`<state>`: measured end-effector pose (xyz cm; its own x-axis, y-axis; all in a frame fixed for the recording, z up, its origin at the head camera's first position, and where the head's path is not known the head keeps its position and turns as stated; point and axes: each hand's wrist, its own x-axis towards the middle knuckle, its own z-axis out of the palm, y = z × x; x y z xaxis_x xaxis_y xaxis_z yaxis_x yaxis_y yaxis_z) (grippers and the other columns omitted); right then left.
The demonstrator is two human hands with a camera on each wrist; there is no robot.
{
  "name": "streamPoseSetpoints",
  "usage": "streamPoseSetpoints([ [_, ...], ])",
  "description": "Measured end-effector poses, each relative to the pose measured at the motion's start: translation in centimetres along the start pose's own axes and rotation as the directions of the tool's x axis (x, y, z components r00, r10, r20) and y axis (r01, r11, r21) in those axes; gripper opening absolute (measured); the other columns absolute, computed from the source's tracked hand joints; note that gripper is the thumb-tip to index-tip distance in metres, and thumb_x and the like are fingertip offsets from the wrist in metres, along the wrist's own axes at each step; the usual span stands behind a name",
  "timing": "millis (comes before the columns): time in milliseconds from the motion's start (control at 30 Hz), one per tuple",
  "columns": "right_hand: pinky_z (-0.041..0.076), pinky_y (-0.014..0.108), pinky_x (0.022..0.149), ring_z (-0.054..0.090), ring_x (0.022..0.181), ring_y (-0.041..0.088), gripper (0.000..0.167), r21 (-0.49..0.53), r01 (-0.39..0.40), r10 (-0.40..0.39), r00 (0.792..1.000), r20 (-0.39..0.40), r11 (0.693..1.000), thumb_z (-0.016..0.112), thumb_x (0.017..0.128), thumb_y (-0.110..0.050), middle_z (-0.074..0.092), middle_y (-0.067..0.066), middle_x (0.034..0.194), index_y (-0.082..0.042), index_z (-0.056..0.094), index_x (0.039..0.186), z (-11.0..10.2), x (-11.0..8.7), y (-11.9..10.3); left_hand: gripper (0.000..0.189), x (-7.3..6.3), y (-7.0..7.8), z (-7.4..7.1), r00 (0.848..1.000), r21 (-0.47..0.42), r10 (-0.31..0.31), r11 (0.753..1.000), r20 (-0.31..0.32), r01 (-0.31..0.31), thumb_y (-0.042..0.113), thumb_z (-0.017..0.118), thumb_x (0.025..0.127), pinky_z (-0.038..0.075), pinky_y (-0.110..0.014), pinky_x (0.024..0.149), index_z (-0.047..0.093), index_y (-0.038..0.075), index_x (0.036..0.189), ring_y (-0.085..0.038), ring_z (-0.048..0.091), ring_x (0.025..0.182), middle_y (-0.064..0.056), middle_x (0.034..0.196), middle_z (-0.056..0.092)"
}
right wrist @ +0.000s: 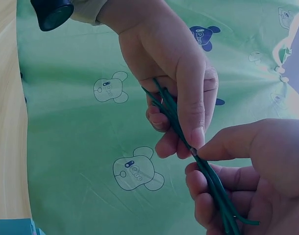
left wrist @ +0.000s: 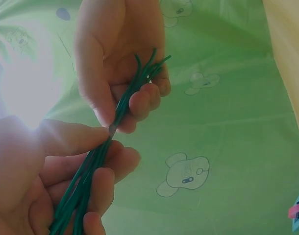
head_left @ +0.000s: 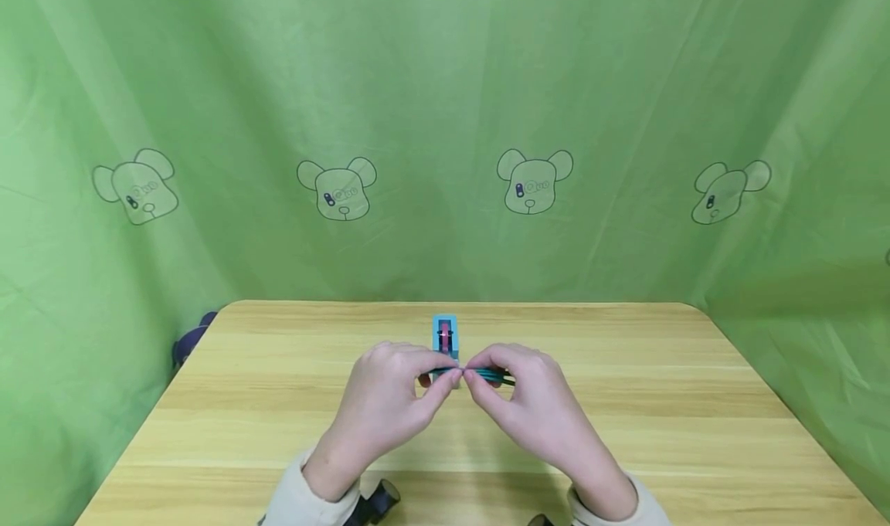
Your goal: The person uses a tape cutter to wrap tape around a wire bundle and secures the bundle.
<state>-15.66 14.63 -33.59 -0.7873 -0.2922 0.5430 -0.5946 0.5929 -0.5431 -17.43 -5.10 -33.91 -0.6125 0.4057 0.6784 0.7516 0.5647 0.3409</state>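
Note:
A bundle of thin green strands (left wrist: 122,105), like wires or cords, is held up between both hands above the table. My left hand (head_left: 389,391) pinches it near the middle with thumb and index finger, the other fingers curled under its length. Close beside that, my right hand (head_left: 528,391) pinches the bundle too, the two thumb tips almost meeting. A small shiny clear band (right wrist: 193,152) shows on the strands between the thumbs. Loose strand ends fan out inside both palms. Just beyond the hands stands a light blue tape dispenser (head_left: 436,327) with a pink roll (head_left: 445,336).
The wooden table (head_left: 278,356) reaches from front to back under the hands. Green curtains (head_left: 431,86) with bear outlines enclose it behind and at both sides. A dark purple object (head_left: 189,344) pokes out beyond the table's left edge.

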Motion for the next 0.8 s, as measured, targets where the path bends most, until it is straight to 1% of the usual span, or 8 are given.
streamPoseSetpoints([
  [167,0.05,0.033,0.076,0.061,0.08,-0.002,0.004,-0.03,0.014,-0.014,1.0,-0.009,0.999,0.072,0.091,-0.018,0.065,-0.02,0.084,-0.02,0.074,0.088,0.0,0.03,0.06,0.008,0.03,0.04,-0.08,1.0,-0.006,-0.008,1.0,0.016,0.008,0.022,0.075,0.087,0.048,-0.026,0.063,0.08,0.017,0.09,0.0,0.06,0.068,0.008,0.083,0.074],
  [233,0.048,0.035,0.077,0.06,0.08,-0.002,0.005,-0.044,0.019,-0.019,1.0,-0.012,0.999,0.072,0.091,-0.021,0.065,-0.021,0.084,-0.018,0.074,0.088,0.01,0.04,0.09,0.008,0.05,0.02,-0.13,1.0,-0.005,-0.004,1.0,0.023,0.004,0.022,0.075,0.088,0.049,-0.026,0.064,0.081,0.017,0.091,0.001,0.062,0.069,0.008,0.085,0.074],
  [400,0.047,0.035,0.076,0.059,0.08,-0.002,0.006,-0.068,0.04,-0.042,0.999,-0.026,0.997,0.073,0.091,-0.023,0.065,-0.021,0.084,-0.018,0.075,0.088,0.08,0.07,0.19,0.009,0.13,0.01,-0.25,0.999,-0.02,-0.001,1.0,0.041,0.002,0.022,0.074,0.089,0.051,-0.025,0.064,0.081,0.017,0.092,-0.002,0.066,0.071,0.007,0.087,0.075],
  [533,0.046,0.033,0.074,0.059,0.08,-0.002,0.001,-0.093,0.071,-0.075,0.997,-0.034,0.993,0.076,0.088,-0.019,0.066,-0.021,0.084,-0.018,0.075,0.088,0.16,0.09,0.28,0.011,0.11,0.0,-0.31,0.998,-0.02,-0.019,1.0,0.058,0.02,0.024,0.074,0.089,0.051,-0.023,0.061,0.081,0.017,0.093,-0.004,0.069,0.074,0.006,0.088,0.075],
  [667,0.044,0.031,0.074,0.059,0.081,-0.001,0.008,-0.112,0.107,-0.111,0.993,-0.032,0.988,0.078,0.084,-0.014,0.066,-0.021,0.084,-0.019,0.074,0.088,0.22,0.07,0.36,0.011,0.02,-0.05,-0.38,0.997,0.002,-0.031,1.0,0.075,0.031,0.027,0.075,0.089,0.05,-0.022,0.059,0.081,0.019,0.093,-0.005,0.069,0.076,0.008,0.088,0.075],
  [800,0.042,0.031,0.075,0.058,0.082,0.0,0.011,-0.114,0.126,-0.129,0.991,-0.023,0.986,0.079,0.083,-0.012,0.066,-0.021,0.085,-0.02,0.074,0.089,0.23,0.01,0.41,0.01,-0.03,-0.12,-0.47,0.995,-0.017,-0.037,0.999,0.093,0.039,0.027,0.074,0.089,0.048,-0.02,0.058,0.081,0.02,0.092,-0.003,0.067,0.073,0.009,0.088,0.075],
])
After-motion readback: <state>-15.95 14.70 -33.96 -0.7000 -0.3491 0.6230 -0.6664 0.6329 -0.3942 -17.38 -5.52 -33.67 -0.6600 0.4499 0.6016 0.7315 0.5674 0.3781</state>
